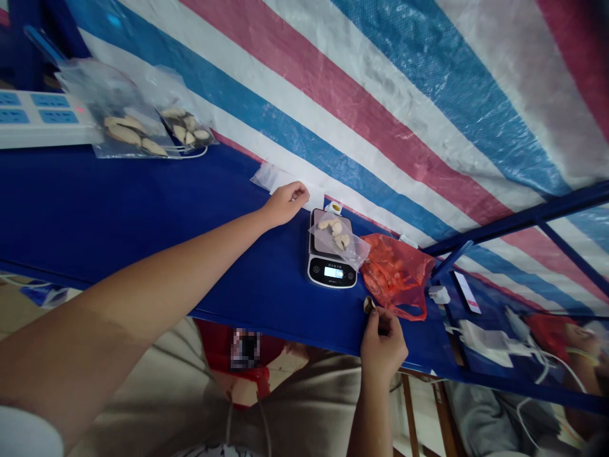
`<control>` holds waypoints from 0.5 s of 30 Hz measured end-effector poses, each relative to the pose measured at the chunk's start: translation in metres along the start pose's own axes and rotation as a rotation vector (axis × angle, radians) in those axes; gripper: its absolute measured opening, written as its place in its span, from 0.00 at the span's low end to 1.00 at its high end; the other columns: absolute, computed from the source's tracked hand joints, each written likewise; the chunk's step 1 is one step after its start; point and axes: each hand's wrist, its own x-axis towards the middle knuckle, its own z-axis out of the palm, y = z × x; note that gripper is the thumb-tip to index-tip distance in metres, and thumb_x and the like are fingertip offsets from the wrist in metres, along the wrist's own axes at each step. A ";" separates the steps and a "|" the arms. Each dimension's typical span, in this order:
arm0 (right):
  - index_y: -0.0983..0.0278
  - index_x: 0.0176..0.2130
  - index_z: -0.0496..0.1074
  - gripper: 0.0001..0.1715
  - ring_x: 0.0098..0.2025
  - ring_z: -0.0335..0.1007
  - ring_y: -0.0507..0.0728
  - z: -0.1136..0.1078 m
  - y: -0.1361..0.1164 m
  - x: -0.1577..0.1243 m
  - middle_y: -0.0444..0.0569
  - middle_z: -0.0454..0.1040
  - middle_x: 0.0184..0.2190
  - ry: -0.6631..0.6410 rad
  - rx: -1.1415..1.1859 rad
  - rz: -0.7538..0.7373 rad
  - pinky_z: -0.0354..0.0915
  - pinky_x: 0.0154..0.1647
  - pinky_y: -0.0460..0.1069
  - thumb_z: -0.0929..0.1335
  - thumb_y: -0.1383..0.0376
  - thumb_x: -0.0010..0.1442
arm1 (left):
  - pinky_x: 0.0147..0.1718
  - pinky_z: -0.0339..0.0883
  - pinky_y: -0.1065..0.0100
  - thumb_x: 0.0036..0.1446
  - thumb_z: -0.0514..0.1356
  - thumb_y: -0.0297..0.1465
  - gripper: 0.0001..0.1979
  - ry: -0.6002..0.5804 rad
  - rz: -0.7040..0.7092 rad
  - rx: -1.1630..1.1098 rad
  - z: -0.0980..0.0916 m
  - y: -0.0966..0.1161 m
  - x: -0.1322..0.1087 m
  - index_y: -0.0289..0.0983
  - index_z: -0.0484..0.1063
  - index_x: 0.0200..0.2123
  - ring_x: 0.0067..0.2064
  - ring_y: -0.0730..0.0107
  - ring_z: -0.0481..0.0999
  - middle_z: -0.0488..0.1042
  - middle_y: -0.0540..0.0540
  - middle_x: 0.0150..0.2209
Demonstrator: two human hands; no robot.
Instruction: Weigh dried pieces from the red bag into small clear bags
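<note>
My left hand (pixel 284 203) reaches across the blue table (pixel 143 216) and pinches the edge of a flat clear plastic bag (pixel 273 178) lying by the striped tarp. My right hand (pixel 383 343) is at the table's near edge, fingers closed around a small brownish piece (pixel 368 304) held next to a red plastic bag (pixel 397 273). Between the hands stands a small digital scale (pixel 332 270) with a lit display. On its pan lies a clear bag with a few pale pieces (pixel 339 238) inside.
Two clear bags of pale pieces (pixel 128 130) lie at the far left beside a white power strip (pixel 40 117). White chargers and cables (pixel 485 339) sit at the right, where another person's arm (pixel 578 346) shows. A striped tarp (pixel 380 95) backs the table.
</note>
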 end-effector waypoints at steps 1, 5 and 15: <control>0.62 0.41 0.79 0.21 0.34 0.76 0.60 0.000 -0.001 0.000 0.50 0.81 0.33 0.002 0.016 -0.004 0.66 0.39 0.50 0.68 0.50 0.61 | 0.42 0.65 0.64 0.61 0.56 0.35 0.08 0.000 -0.001 0.000 0.000 0.000 0.000 0.38 0.72 0.35 0.39 0.69 0.74 0.77 0.46 0.37; 0.64 0.40 0.78 0.21 0.36 0.78 0.61 0.001 -0.008 0.006 0.54 0.81 0.35 0.007 0.134 -0.008 0.69 0.41 0.51 0.69 0.49 0.61 | 0.42 0.65 0.64 0.61 0.56 0.35 0.08 -0.003 0.001 0.007 0.001 0.000 0.000 0.37 0.72 0.35 0.39 0.69 0.74 0.77 0.46 0.37; 0.66 0.37 0.80 0.21 0.31 0.76 0.60 0.023 -0.056 0.074 0.54 0.82 0.34 -0.118 0.176 -0.136 0.68 0.35 0.51 0.69 0.52 0.56 | 0.37 0.66 0.65 0.58 0.59 0.37 0.08 -0.079 0.031 -0.044 0.005 0.010 -0.006 0.38 0.72 0.33 0.36 0.69 0.72 0.75 0.48 0.33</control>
